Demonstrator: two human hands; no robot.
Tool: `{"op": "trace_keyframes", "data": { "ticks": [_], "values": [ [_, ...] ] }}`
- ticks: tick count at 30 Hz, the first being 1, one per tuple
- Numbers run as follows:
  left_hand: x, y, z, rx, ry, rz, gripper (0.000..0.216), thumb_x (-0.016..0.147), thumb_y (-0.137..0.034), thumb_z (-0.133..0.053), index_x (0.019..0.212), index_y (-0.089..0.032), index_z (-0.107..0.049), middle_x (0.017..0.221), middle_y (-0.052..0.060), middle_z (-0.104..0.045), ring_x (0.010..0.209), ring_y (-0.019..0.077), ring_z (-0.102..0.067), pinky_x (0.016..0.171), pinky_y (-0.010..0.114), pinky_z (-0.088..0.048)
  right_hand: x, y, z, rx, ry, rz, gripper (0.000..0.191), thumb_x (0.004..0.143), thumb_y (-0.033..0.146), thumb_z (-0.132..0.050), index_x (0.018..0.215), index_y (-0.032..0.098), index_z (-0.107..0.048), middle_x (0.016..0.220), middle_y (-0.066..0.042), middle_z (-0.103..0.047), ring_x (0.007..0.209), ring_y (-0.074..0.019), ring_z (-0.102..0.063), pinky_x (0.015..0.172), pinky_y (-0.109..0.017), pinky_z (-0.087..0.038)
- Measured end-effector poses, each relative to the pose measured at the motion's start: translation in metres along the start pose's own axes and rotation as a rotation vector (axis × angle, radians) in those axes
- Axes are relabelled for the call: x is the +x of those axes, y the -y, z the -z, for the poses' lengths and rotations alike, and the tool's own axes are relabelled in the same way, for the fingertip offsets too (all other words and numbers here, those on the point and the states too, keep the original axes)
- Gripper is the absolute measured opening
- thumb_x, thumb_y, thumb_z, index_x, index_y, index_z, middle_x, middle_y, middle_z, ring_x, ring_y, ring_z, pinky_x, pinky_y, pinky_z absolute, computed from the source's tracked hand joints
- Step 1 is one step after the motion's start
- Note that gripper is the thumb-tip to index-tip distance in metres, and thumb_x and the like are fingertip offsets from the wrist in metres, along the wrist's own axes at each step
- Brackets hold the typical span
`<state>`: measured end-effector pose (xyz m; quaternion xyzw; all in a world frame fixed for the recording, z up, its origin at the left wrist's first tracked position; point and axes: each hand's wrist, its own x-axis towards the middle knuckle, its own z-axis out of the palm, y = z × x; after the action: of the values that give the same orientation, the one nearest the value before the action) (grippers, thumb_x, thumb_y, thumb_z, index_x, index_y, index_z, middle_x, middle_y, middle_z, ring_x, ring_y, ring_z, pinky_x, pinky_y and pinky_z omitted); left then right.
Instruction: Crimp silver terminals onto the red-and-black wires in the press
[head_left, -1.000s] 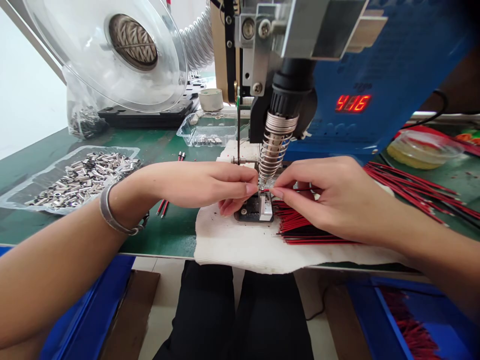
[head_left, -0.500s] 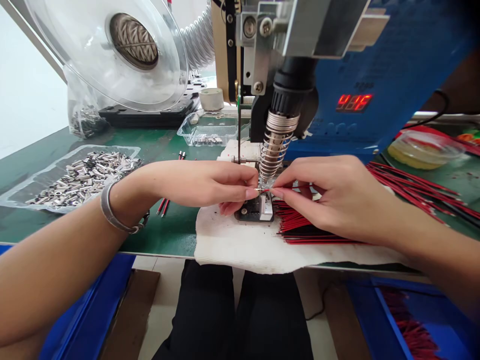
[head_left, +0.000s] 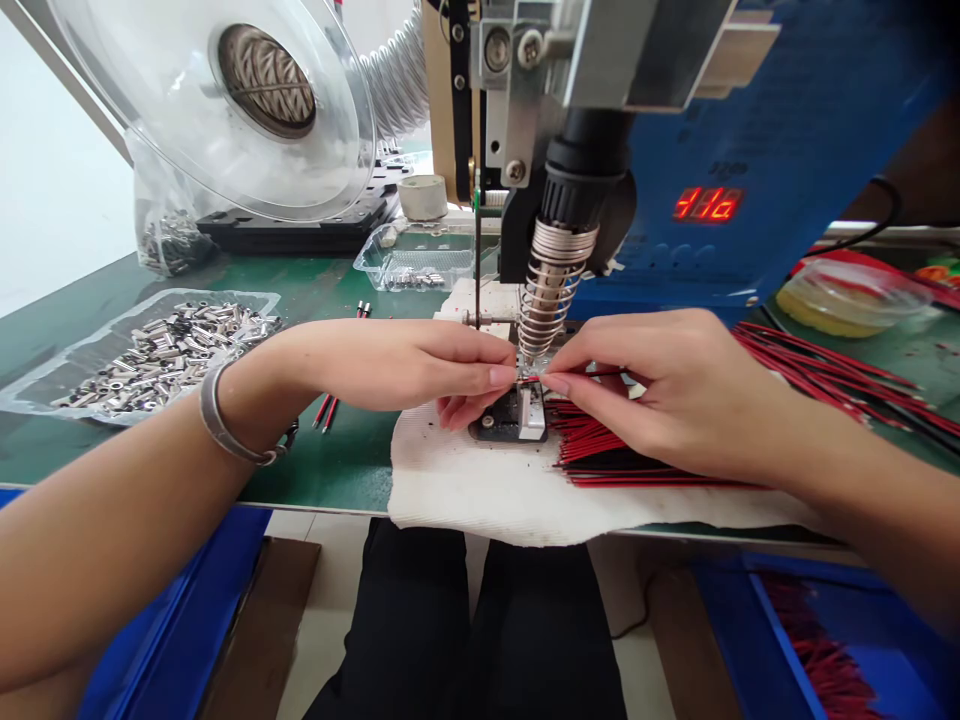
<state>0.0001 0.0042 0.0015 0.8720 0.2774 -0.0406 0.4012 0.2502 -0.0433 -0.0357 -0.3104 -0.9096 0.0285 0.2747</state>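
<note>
My left hand [head_left: 427, 365] is closed in a pinch under the soldering iron [head_left: 541, 280], which has a coiled spring around it. A small metal connector, mostly hidden by the fingertips, seems to be between thumb and forefinger. From the other side, my right hand [head_left: 637, 375] pinches a thin red wire [head_left: 531, 379], its end meeting the left fingertips. Both hands hover over a small metal fixture [head_left: 532, 418] on a white cloth [head_left: 472, 490]. Below my right hand lies a bundle of red and black wires [head_left: 600, 455].
A clear tray [head_left: 37, 395] of metal connector parts stands left, with a smaller clear tray [head_left: 375, 262] behind. The blue machine [head_left: 795, 140] with a lit red display rises at the right back. More wires [head_left: 825, 375] lie right. A clear round fume hood [head_left: 172, 130] stands back left.
Both hands stay almost in place; the left fingertips have shifted slightly, covering the yellowish metal tip seen before. The digits on the red display have changed.
</note>
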Motion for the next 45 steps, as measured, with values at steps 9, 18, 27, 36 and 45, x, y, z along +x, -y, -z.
{"op": "trace_keyframes", "data": {
  "ticks": [9, 18, 27, 36, 45],
  "values": [
    [-0.001, 0.0, -0.001, -0.041, -0.016, 0.008, 0.039, 0.111, -0.036, -0.047, 0.079, -0.02, -0.063, 0.077, 0.003, -0.064, 0.075, 0.0166, -0.06, 0.077, 0.029, -0.049, -0.001, -0.006, 0.002, 0.033, -0.011, 0.011, 0.013, 0.099, 0.02, -0.064, 0.095, 0.023, -0.077, 0.088, -0.002, -0.081, 0.073, -0.0194, -0.073, 0.068, -0.033, -0.053],
    [-0.001, 0.0, -0.001, -0.018, -0.006, 0.009, 0.043, 0.112, -0.039, -0.042, 0.079, -0.02, -0.062, 0.078, 0.002, -0.065, 0.075, 0.0163, -0.062, 0.077, 0.029, -0.049, -0.001, -0.004, 0.002, 0.036, -0.005, 0.017, 0.015, 0.099, 0.021, -0.063, 0.094, 0.025, -0.077, 0.089, -0.002, -0.082, 0.075, -0.0211, -0.074, 0.069, -0.034, -0.055],
    [0.0, -0.002, -0.001, -0.058, 0.031, 0.02, 0.041, 0.114, -0.035, -0.039, 0.082, -0.02, -0.059, 0.079, 0.002, -0.062, 0.076, 0.016, -0.059, 0.08, 0.026, -0.048, -0.001, -0.005, 0.002, 0.05, 0.006, 0.058, 0.019, 0.1, 0.017, -0.061, 0.097, 0.023, -0.079, 0.09, -0.003, -0.082, 0.073, -0.0195, -0.074, 0.066, -0.033, -0.055],
    [-0.001, -0.004, 0.0, -0.009, 0.017, 0.002, 0.035, 0.11, -0.029, -0.047, 0.078, -0.02, -0.057, 0.076, 0.001, -0.062, 0.072, 0.0155, -0.057, 0.073, 0.024, -0.046, -0.001, -0.008, 0.004, 0.086, 0.006, 0.076, 0.022, 0.099, 0.012, -0.061, 0.098, 0.021, -0.081, 0.089, -0.004, -0.081, 0.074, -0.0176, -0.073, 0.068, -0.03, -0.054],
    [-0.001, -0.002, 0.0, 0.017, 0.008, -0.001, 0.036, 0.11, -0.03, -0.047, 0.078, -0.02, -0.06, 0.075, 0.0, -0.063, 0.072, 0.0155, -0.06, 0.074, 0.024, -0.048, -0.002, -0.014, 0.002, 0.105, -0.025, 0.169, 0.016, 0.101, 0.013, -0.064, 0.099, 0.014, -0.081, 0.085, -0.005, -0.079, 0.069, -0.0145, -0.068, 0.065, -0.028, -0.052]
  ]
}}
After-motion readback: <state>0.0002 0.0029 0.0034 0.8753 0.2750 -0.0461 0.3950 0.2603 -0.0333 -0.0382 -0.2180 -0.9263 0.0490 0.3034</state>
